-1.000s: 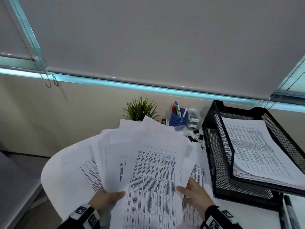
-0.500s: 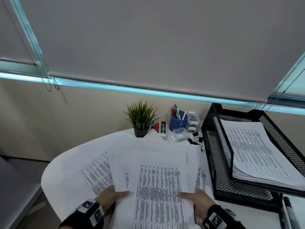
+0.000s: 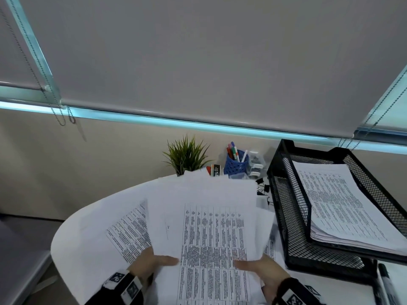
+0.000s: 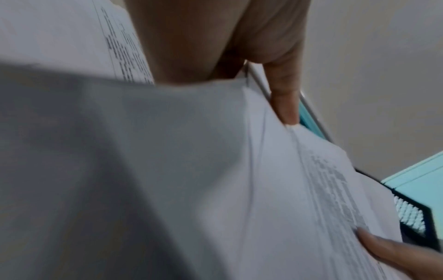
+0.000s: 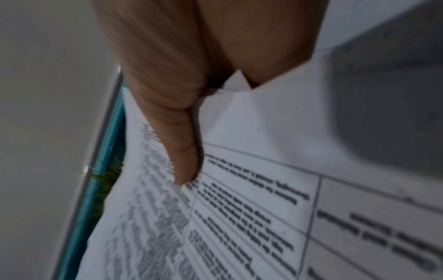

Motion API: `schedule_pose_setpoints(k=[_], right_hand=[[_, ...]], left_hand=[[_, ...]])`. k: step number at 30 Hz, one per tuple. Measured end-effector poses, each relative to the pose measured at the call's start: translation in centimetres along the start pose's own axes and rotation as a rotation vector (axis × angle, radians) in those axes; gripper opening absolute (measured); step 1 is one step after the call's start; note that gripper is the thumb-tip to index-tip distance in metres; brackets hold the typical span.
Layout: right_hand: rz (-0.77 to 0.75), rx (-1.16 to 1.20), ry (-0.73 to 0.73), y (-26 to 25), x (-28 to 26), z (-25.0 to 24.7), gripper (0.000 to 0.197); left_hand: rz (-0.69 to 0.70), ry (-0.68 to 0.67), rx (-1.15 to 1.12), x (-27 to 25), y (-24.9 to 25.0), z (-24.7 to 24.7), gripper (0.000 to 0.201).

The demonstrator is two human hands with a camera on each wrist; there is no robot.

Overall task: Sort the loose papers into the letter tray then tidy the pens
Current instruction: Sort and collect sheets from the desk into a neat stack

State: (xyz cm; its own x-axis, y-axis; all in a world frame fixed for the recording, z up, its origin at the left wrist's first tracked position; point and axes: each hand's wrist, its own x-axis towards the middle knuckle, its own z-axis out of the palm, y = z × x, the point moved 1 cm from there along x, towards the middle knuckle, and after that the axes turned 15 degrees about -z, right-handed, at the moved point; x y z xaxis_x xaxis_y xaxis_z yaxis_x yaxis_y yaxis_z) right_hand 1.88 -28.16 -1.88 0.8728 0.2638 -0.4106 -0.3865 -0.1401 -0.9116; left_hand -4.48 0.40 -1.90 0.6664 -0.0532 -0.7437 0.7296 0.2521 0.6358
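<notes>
You hold a loose sheaf of papers (image 3: 211,234) over the table (image 3: 88,249), one hand at each lower side. Your left hand (image 3: 152,264) grasps the sheaf's left edge, thumb on top across the printed page. Your right hand (image 3: 264,271) grasps the right edge the same way, thumb (image 5: 184,161) pressed on the table of text, the other fingers hidden beneath. More printed sheets (image 3: 130,234) lie flat on the table under and to the left of the sheaf.

To your right stands the black mesh tray (image 3: 293,212), two tiers. Its top tier holds a thick stack (image 3: 339,208) of printed pages, lying flat and filling most of it. The lower tier's contents cannot be made out through the mesh.

Behind the sheaf, a blue mesh cup (image 3: 236,165) holds several pens (image 3: 233,150) upright. Just left of it is a small plant (image 3: 187,157); black clips (image 3: 263,187) lie between cup and tray. A dark marker (image 3: 386,280) lies at the table's right edge, near the tray's front corner.
</notes>
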Motion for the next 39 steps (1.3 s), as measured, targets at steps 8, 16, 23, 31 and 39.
schedule_pose_setpoints(k=[8, 16, 23, 31, 39], right_hand=[[-0.378, 0.030, -0.051, -9.6, -3.7, -0.2, 0.032], [-0.775, -0.059, 0.179, -16.8, -4.7, -0.1, 0.046], [-0.644, -0.007, 0.189, -13.7, -3.9, 0.4, 0.069], [-0.719, 0.145, 0.244, -14.3, -3.7, 0.8, 0.060], [-0.710, 0.053, 0.225, -13.9, -3.7, 0.0, 0.077]], left_hand=[[0.316, -0.079, -0.148, -3.6, 5.9, 1.9, 0.098], [0.661, 0.016, -0.089, -6.7, 13.1, 5.0, 0.072], [0.610, 0.023, -0.027, -3.9, 10.4, 4.3, 0.070], [0.714, 0.018, -0.052, -4.6, 11.9, 5.9, 0.086], [0.727, 0.014, 0.054, -4.6, 12.8, 5.6, 0.076]])
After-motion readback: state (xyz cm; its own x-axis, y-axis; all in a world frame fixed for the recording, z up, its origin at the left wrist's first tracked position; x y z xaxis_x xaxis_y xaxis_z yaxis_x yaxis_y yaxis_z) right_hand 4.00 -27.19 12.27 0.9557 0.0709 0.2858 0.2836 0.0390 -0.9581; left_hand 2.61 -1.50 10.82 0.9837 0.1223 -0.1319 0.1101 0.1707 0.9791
